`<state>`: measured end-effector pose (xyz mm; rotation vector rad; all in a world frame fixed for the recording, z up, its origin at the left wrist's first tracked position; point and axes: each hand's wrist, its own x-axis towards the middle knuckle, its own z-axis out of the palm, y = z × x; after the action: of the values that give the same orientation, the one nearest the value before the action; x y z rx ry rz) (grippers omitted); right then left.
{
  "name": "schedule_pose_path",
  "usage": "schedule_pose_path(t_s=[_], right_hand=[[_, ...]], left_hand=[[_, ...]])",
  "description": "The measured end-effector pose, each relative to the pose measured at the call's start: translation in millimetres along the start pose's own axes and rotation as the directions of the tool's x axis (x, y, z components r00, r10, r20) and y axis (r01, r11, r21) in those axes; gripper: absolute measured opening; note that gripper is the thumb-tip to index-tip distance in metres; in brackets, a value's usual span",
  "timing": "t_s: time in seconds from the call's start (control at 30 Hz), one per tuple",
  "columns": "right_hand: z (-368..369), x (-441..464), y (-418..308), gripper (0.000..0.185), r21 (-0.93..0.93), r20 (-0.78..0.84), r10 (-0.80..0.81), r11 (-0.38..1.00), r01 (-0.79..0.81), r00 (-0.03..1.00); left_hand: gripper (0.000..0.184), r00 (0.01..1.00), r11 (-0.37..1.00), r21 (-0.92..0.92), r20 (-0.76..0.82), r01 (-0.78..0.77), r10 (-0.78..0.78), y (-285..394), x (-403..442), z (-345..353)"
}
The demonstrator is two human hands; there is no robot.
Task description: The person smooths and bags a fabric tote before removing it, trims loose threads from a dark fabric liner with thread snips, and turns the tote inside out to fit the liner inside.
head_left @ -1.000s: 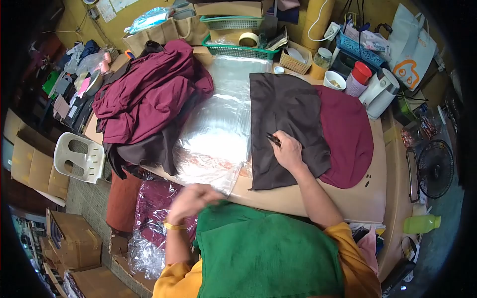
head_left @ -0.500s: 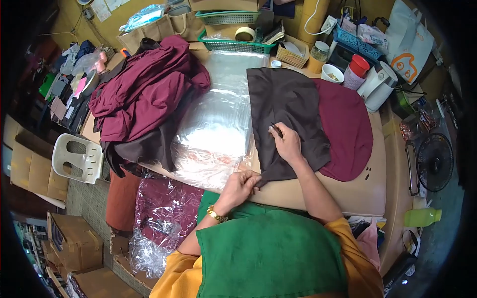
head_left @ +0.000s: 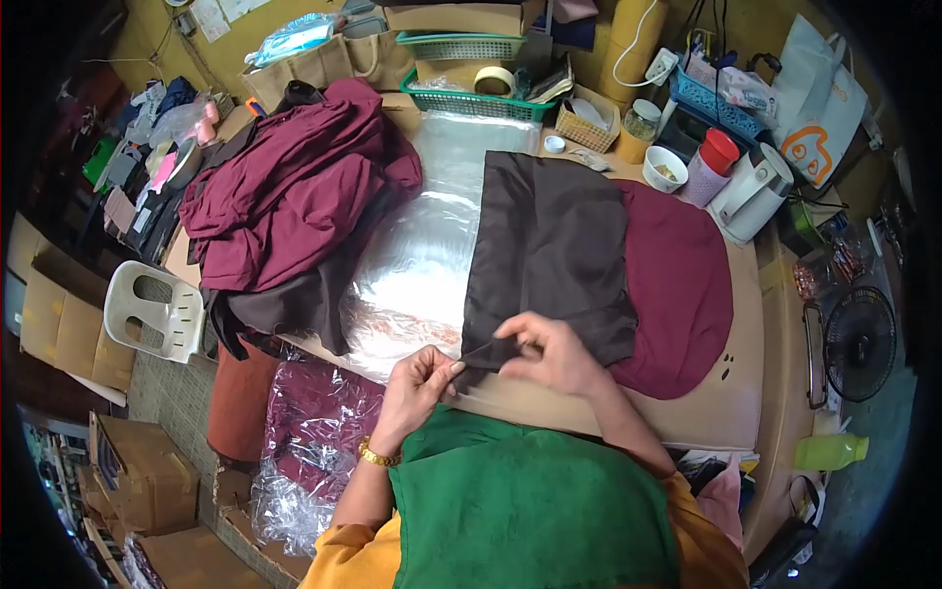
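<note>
A dark brown cloth [head_left: 549,245] lies flat on the table, beside and partly over a maroon cloth [head_left: 677,294]. My left hand [head_left: 417,388], with a gold watch at the wrist, is closed in a pinch on the dark cloth's near left corner, lifted a little toward me. My right hand [head_left: 559,358] is at the same near edge, its fingers curled and slightly blurred. Something small and dark seems to be in its fingers, but I cannot make it out against the cloth.
Clear plastic sheets [head_left: 417,245] lie left of the cloth. Farther left is a heap of maroon and dark garments [head_left: 304,196]. A green basket [head_left: 471,101], a white bowl [head_left: 664,173] and a kettle [head_left: 751,191] line the back. Plastic-wrapped maroon fabric [head_left: 314,422] sits below the table edge.
My right hand has come down from the middle of the dark cloth to its near edge. My left hand has moved left and down, drawing the corner out. The view has shifted slightly.
</note>
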<state>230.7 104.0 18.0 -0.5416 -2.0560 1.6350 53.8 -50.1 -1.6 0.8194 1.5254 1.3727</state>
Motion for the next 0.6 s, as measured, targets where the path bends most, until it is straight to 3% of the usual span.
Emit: schedule_pose_path(t_s=[0.03, 0.1, 0.13, 0.17, 0.23, 0.3, 0.37, 0.43, 0.5, 0.57, 0.6], right_hand=[[7.0, 0.0, 4.4, 0.01, 0.001, 0.005, 0.002, 1.0, -0.002, 1.0], [20.8, 1.4, 20.1, 0.008, -0.342, 0.021, -0.276, 0.901, 0.267, 0.961], [24.0, 3.3, 23.2, 0.008, -0.225, -0.068, -0.249, 0.947, 0.228, 0.966], [20.0, 3.6, 23.1, 0.008, -0.229, -0.068, -0.251, 0.946, 0.23, 0.966], [9.0, 0.8, 23.9, 0.01, -0.064, -0.269, -0.036, 0.998, 0.019, 0.962], [1.6, -3.3, 19.1, 0.012, -0.069, -0.255, -0.025, 0.998, 0.008, 0.967], [-0.9, -8.1, 13.4, 0.015, -0.075, -0.226, -0.003, 0.997, -0.015, 0.974], [5.5, -9.5, 12.5, 0.016, -0.043, -0.217, 0.021, 0.999, -0.031, 0.976], [11.0, -10.2, 12.3, 0.017, -0.005, -0.177, 0.024, 1.0, -0.025, 0.984], [15.0, -12.7, 10.2, 0.018, 0.028, -0.146, 0.073, 0.997, -0.069, 0.987], [17.4, -14.0, 12.0, 0.018, 0.021, -0.129, 0.042, 0.999, -0.039, 0.991]], left_hand=[[0.019, 1.0, 1.0, -0.002, -0.005, 0.002, -0.002, 2.8, 0.8, 4.8], [0.02, 0.998, 1.0, -0.016, 0.062, 0.001, 0.0, 7.2, 2.1, 10.4], [0.023, 0.999, 1.0, -0.004, 0.044, -0.017, 0.017, 11.0, 1.3, 11.7], [0.023, 0.999, 1.0, -0.006, 0.045, -0.022, 0.022, 9.5, 2.4, 8.6], [0.026, 0.996, 0.994, 0.07, -0.004, -0.086, 0.087, 8.4, 1.4, -2.6], [0.029, 0.999, 0.994, 0.098, -0.02, -0.048, 0.05, 11.1, -1.3, -9.0], [0.029, 0.995, 0.964, 0.26, -0.066, -0.06, 0.08, 0.9, -2.2, -15.3], [0.026, 0.995, 0.971, 0.231, -0.072, -0.054, 0.073, -5.9, -1.6, -10.1], [0.022, 0.895, 0.88, 0.358, -0.2, -0.311, 0.398, -6.5, -0.8, 11.9], [0.021, 0.864, 0.895, 0.257, -0.267, -0.364, 0.428, 10.2, -1.8, 30.5], [0.024, 0.881, 0.894, 0.197, -0.184, -0.402, 0.436, 4.5, 2.7, 32.7]])
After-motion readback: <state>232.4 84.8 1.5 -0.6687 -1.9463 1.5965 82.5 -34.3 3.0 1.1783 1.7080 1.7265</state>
